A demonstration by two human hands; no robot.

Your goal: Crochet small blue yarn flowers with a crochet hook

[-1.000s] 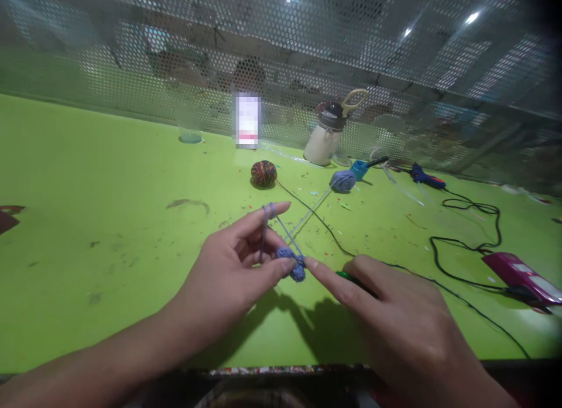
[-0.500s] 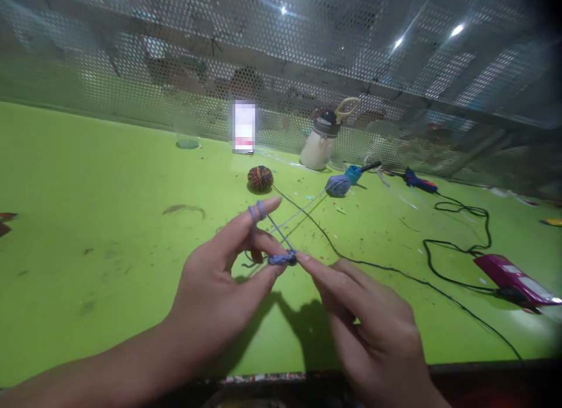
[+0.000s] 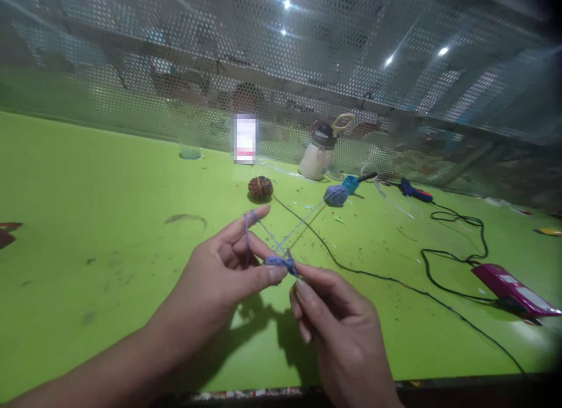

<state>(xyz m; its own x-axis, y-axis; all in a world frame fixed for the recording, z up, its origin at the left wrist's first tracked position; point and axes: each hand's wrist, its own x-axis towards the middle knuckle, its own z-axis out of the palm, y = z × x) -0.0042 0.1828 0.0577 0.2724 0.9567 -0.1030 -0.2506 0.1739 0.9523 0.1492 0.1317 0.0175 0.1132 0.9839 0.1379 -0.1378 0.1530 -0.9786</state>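
Note:
My left hand (image 3: pixel 219 279) pinches a small blue-purple crocheted piece (image 3: pixel 276 261) between thumb and fingers. Blue-purple yarn (image 3: pixel 264 225) loops round its raised index finger and runs down to the piece. My right hand (image 3: pixel 342 320) is closed at the right end of the piece, thumb and index finger pressed together. They grip what looks like a thin crochet hook (image 3: pixel 298 276), mostly hidden by the fingers and the work. From a blue-purple yarn ball (image 3: pixel 336 195) on the table, a strand stretches towards my hands.
A multicoloured yarn ball (image 3: pixel 260 189) trails a dark strand across the green table (image 3: pixel 109 220). Behind stand a phone (image 3: pixel 246 140), a bottle (image 3: pixel 317 156) and a clear cup (image 3: pixel 190 147) before a perforated metal screen. A blue pot (image 3: pixel 350 184), glue gun (image 3: pixel 415 190) and magenta box (image 3: pixel 513 288) with cable lie right.
My right hand has turned and drawn slightly down and left, its thumb now showing. My left index finger has dipped a little, and the piece's right end tilts downward. The view has shifted slightly.

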